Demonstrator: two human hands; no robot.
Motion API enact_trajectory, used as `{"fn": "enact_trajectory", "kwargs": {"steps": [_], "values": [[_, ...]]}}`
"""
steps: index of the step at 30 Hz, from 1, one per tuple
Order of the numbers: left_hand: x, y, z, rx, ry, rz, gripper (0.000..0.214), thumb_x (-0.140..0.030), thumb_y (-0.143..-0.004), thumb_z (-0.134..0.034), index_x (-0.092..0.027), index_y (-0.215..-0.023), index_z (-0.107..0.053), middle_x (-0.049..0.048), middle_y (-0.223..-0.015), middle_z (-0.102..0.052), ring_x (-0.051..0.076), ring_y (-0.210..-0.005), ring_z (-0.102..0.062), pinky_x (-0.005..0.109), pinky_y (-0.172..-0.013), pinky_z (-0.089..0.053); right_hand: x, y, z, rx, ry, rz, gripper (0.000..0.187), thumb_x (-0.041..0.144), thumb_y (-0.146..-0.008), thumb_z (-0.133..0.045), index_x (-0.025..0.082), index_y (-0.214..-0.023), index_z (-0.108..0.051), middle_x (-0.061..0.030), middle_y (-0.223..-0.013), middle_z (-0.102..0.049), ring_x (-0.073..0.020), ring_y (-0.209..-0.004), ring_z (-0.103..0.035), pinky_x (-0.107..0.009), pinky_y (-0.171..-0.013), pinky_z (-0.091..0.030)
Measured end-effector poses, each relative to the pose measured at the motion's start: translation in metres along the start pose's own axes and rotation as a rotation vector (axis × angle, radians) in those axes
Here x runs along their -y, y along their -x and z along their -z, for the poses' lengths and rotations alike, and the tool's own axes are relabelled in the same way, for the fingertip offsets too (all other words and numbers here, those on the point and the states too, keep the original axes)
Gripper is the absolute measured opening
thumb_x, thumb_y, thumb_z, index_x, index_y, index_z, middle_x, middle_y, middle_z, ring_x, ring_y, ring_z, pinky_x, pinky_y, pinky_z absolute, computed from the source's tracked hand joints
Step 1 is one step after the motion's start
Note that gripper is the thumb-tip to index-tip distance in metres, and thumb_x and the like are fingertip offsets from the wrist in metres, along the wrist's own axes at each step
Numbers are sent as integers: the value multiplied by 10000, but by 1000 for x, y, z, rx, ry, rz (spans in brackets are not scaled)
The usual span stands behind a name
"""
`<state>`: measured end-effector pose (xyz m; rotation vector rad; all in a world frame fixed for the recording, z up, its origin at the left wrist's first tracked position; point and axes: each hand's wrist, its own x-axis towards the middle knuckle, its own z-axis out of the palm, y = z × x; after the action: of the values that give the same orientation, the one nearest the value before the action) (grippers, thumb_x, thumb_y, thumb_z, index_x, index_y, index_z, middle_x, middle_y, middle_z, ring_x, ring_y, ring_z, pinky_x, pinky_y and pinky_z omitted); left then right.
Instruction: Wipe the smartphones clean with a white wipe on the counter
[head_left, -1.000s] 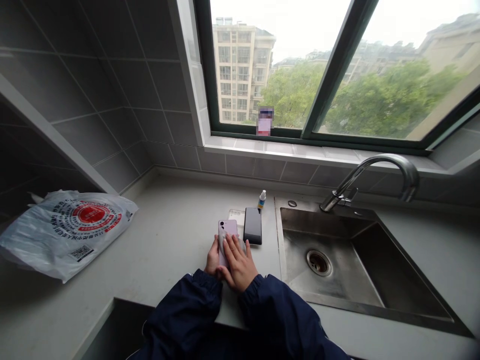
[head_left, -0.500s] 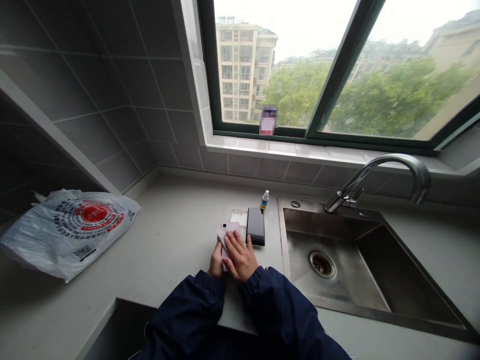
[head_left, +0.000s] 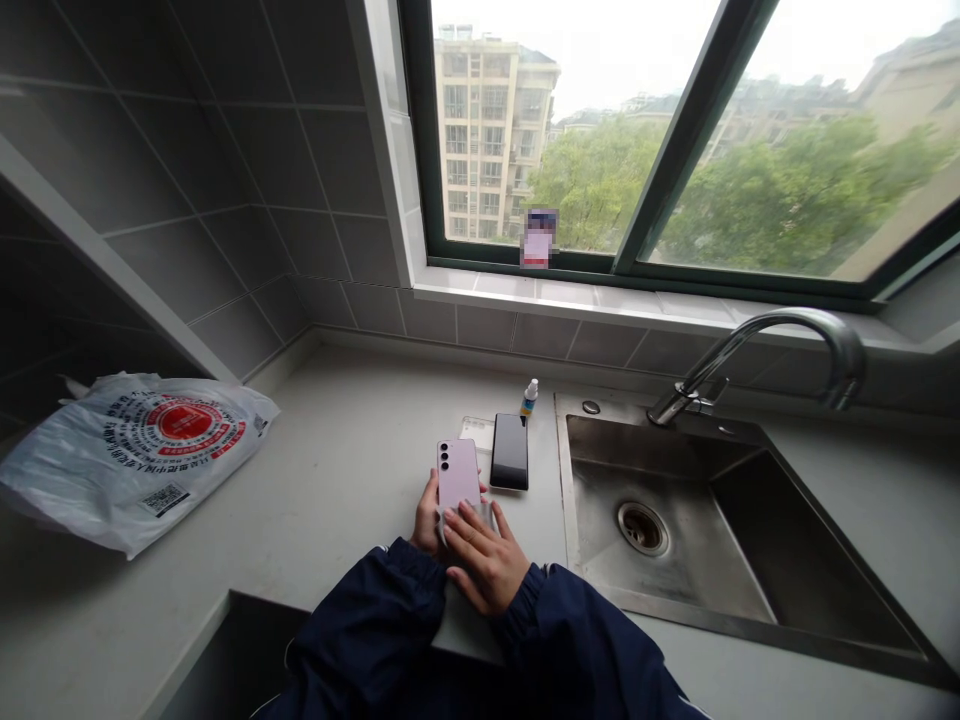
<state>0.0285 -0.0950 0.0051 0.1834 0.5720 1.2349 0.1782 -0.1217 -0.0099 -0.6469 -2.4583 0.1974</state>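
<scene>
A pale pink phone (head_left: pixel 458 472) with several camera lenses lies back side up in my left hand (head_left: pixel 426 518), which grips it along its edges. My right hand (head_left: pixel 484 555) presses a white cloth or wipe (head_left: pixel 486 514) against the phone's lower back, fingers laid over it; most of the cloth is hidden under them. Just beyond the phone, a clear phone case (head_left: pixel 477 431) rests on the counter. Beside it, to the right, is a second phone (head_left: pixel 510 452), black, screen up. A small spray bottle (head_left: pixel 530 397) with a white cap stands behind that phone.
At the left, a white plastic bag (head_left: pixel 142 460) with red and black print lies on the counter (head_left: pixel 337 440). To the right are a steel sink (head_left: pixel 705 550) and a curved tap (head_left: pixel 780 325). A tiled wall and window sill (head_left: pixel 570 295) run along the back.
My right hand has slid with the cloth down the phone's back toward me, uncovering the camera lenses and upper half. My left hand still holds the phone.
</scene>
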Motion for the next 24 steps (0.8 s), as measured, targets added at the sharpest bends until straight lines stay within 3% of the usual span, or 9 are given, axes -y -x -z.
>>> {"fn": "enact_trajectory", "kwargs": {"steps": [9, 17, 20, 24], "values": [[6, -1, -1, -41, 15, -46, 619, -512, -936, -411, -23, -1289, -550, 195, -1077, -706, 303, -1089, -638, 422, -1025, -428, -5, -7, 14, 24, 123, -112, 568, 301, -956, -461, 154, -1488, -327, -98, -1529, -338, -267, -1447, -234, -525, -1186, 10], [13, -11, 7, -23, 89, -127, 496, -392, -968, -392, -126, -1370, -504, 125, -1341, -591, 263, -1371, -400, 387, -1167, -248, -28, -48, 15, 40, 187, -329, 667, 388, -955, -434, 109, -1524, -222, -134, -1572, -203, -337, -1461, -146, -587, -1141, -161], [15, -13, 14, -35, 42, -143, 504, -389, -969, -385, -140, -1399, -471, 115, -1372, -566, 258, -1402, -346, 399, -1176, -226, -28, -67, 17, 18, 174, -347, 637, 383, -955, -430, 104, -1506, -273, -128, -1570, -222, -351, -1463, -118, -603, -1129, -176], [18, -16, 22, -7, -1, -172, 528, -381, -955, -401, -129, -1417, -444, 123, -1367, -566, 266, -1399, -348, 403, -1172, -239, -23, -84, 16, -41, 117, -338, 560, 368, -960, -431, 96, -1446, -384, -144, -1507, -378, -332, -1429, -249, -592, -1133, -182]]}}
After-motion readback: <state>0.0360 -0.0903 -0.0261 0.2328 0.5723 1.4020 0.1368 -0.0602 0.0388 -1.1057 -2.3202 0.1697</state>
